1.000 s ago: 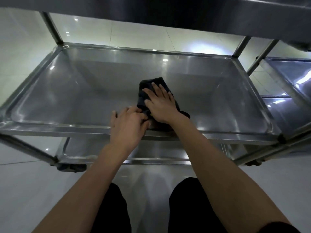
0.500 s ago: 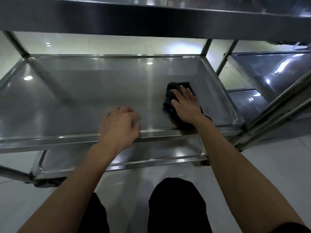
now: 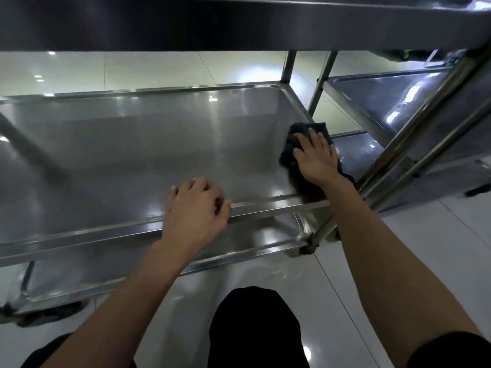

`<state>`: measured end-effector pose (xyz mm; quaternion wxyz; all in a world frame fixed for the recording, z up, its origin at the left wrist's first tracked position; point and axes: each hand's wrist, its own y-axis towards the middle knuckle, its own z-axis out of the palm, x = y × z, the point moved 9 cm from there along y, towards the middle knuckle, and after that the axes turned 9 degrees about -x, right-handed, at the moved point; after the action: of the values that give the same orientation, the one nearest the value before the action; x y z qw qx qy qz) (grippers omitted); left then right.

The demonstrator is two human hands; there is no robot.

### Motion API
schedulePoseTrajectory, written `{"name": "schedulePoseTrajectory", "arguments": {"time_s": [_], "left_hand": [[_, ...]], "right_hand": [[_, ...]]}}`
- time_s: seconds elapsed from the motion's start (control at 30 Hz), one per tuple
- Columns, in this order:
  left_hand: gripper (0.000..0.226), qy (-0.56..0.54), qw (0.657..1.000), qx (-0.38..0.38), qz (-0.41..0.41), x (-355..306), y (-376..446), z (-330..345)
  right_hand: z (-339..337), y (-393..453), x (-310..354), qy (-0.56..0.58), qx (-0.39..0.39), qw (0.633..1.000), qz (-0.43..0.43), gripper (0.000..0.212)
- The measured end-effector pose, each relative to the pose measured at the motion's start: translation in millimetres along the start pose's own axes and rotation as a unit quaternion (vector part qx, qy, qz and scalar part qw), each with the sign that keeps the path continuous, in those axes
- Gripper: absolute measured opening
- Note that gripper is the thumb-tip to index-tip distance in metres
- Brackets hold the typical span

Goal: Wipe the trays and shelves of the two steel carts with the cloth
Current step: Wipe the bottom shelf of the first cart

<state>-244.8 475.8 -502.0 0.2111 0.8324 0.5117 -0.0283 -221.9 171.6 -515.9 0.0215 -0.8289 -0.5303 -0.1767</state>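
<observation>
The middle tray [image 3: 111, 155] of the nearer steel cart fills most of the view. A dark cloth [image 3: 292, 134] lies against the tray's right wall near the front corner. My right hand [image 3: 316, 158] presses flat on the cloth with straight fingers. My left hand [image 3: 195, 208] rests on the tray's front rim [image 3: 265, 204], fingers curled over the edge. Above hangs the underside of the top shelf [image 3: 212, 22]. The second steel cart [image 3: 393, 96] stands to the right, its trays partly hidden by upright posts.
The bottom tray [image 3: 252, 243] shows beneath the front rim. Corner posts [image 3: 414, 139] of both carts cross at right. A caster [image 3: 47, 314] sits at lower left. My dark-trousered knees [image 3: 255, 328] are close to the cart on the glossy tiled floor.
My right hand has slid the cloth rightward from the tray's middle to its right wall. My left hand left the cloth and settled on the front rim. The view has shifted.
</observation>
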Motion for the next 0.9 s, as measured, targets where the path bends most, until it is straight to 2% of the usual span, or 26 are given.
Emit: {"name": "schedulePoseTrajectory", "arguments": {"time_s": [0.1,0.23,0.3,0.4,0.5,0.7,0.77,0.9], "left_hand": [[0.037,0.009,1.000,0.015,0.024,1,-3,0],[0.043,-0.005,0.997,0.036,0.075,12,-5,-8],[0.041,-0.008,0.998,0.026,0.055,38,-4,-20],[0.033,0.020,0.999,-0.004,-0.037,102,-3,-43],[0.028,0.050,0.995,-0.013,-0.088,146,-15,-55],[0.043,0.041,0.997,0.056,-0.035,161,-25,-51],[0.044,0.039,0.997,0.058,-0.027,163,-27,-50],[0.053,0.041,0.998,0.040,-0.035,163,-33,-50]], "right_hand": [[6,-4,14,0.000,0.009,1.000,-0.009,0.051],[26,-12,70,-0.004,0.035,0.998,-0.060,0.051],[37,-17,104,-0.003,0.044,0.995,-0.091,0.051],[53,-21,152,0.005,0.063,0.990,-0.128,0.051],[68,-25,198,0.005,0.078,0.982,-0.172,0.050],[103,-46,311,0.015,0.121,0.956,-0.266,0.049],[113,-51,342,0.021,0.134,0.945,-0.297,0.049],[120,-48,355,0.034,0.137,0.942,-0.304,0.049]]}}
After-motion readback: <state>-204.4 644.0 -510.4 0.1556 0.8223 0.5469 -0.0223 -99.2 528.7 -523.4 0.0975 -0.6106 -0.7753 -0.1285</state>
